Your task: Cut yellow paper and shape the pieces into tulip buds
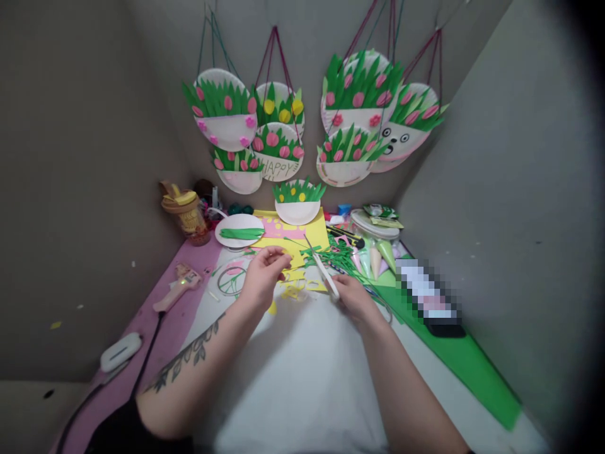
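White-handled scissors (326, 275) sit in the right hand (353, 297).

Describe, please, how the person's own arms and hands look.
The left hand and right hand wear no gloves. A dark tattoo of a leafy stem marks the left forearm; above it, a black sleeve shows. No marking shows on the right forearm.

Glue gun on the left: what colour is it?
The glue gun is pale pink; see the head view.
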Available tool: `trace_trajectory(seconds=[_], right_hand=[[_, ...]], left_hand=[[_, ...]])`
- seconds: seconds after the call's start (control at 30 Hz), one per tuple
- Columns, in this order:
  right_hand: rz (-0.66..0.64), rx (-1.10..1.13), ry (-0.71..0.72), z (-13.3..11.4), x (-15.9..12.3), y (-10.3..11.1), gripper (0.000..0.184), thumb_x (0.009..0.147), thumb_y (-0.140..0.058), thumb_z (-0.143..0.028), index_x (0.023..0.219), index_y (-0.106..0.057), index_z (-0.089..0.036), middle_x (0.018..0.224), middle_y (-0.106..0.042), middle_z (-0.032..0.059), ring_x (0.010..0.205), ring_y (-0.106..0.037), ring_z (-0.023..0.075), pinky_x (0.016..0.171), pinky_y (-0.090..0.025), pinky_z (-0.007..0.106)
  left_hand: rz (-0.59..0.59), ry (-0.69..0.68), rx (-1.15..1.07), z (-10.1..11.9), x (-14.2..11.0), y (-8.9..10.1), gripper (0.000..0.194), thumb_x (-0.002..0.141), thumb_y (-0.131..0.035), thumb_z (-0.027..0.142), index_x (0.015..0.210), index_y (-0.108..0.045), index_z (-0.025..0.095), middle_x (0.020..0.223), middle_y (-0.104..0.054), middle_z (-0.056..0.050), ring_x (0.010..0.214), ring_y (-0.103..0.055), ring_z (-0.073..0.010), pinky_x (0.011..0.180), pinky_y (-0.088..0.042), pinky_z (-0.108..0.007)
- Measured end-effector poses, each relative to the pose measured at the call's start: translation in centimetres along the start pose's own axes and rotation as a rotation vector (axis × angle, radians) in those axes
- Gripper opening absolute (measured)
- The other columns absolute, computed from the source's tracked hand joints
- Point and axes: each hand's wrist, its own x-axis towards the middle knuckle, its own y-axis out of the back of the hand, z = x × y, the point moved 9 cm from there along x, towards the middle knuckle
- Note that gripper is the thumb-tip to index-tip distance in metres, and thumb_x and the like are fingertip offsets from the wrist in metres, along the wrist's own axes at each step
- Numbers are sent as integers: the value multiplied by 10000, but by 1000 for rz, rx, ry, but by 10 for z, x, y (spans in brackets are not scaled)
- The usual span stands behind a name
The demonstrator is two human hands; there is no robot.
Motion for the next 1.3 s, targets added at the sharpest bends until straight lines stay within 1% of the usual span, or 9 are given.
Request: trace_trajectory(seconds=[0.13,0.2,0.27,0.33,0.43,0.6,0.83,1.0,1.3], right_hand=[[-233,306,-23,-10,-15,-29,348,621,-697,-466,773,-591,-172,622,-590,7,460,-437,98,418,-289,211],[-272,425,19,-19,-20,-38,405,596,-739,-476,836,-600,-181,688,-601,15,521,-495,113,469,-362,225],[-259,484,58,-23,-21,-41,456,562,-782,-463,879,-606,-187,734,-593,12,597,-541,130,555,-428,249],[-233,463,103,-24,-21,-43,471,559,-796,-458,898,-601,-194,768,-585,11,649,-552,142,606,-450,265],[-192,377,166,-23,-22,-43,434,614,-773,-473,883,-554,-213,751,-543,-9,617,-503,127,555,-420,249],[-231,287,215,-26,-30,-49,486,673,-689,-593,915,-482,-226,773,-514,2,615,-471,128,504,-371,240],[-291,274,144,-37,-40,-56,489,611,-735,-534,846,-432,-230,770,-492,-6,632,-461,126,488,-340,226],[-290,245,163,-42,-42,-56,434,629,-721,-486,812,-427,-225,737,-488,-16,620,-453,118,479,-335,216],[-287,216,196,-32,-39,-57,521,640,-724,-599,854,-451,-210,739,-495,-21,629,-465,114,538,-375,236]], left_hand=[[-8,-56,-9,15,13,-24,374,584,-789,320,880,-620,166,763,-619,3,681,-612,-115,508,-369,-181],[-4,-71,-38,18,15,-30,344,588,-787,313,847,-612,168,749,-607,13,687,-607,-109,509,-365,-175],[-7,-68,-81,19,16,-34,315,590,-784,297,808,-594,173,720,-582,30,673,-585,-96,501,-362,-166],[-21,-51,-110,18,17,-37,291,592,-778,277,782,-583,172,705,-558,39,645,-550,-81,493,-359,-161],[-54,-23,-128,17,17,-40,270,589,-770,252,763,-580,170,702,-545,40,622,-512,-72,479,-356,-161],[-74,-22,-131,17,19,-43,260,584,-757,239,749,-569,165,701,-548,34,618,-503,-74,471,-369,-161],[-37,-99,-55,20,20,-41,285,645,-711,239,855,-527,180,652,-528,55,573,-507,-74,483,-422,-161],[-34,-109,-40,23,16,-42,280,676,-679,223,886,-498,185,675,-523,55,617,-541,-86,523,-462,-176],[11,-127,-67,20,12,-42,280,678,-686,238,870,-488,186,675,-543,50,629,-542,-90,533,-457,-180]])
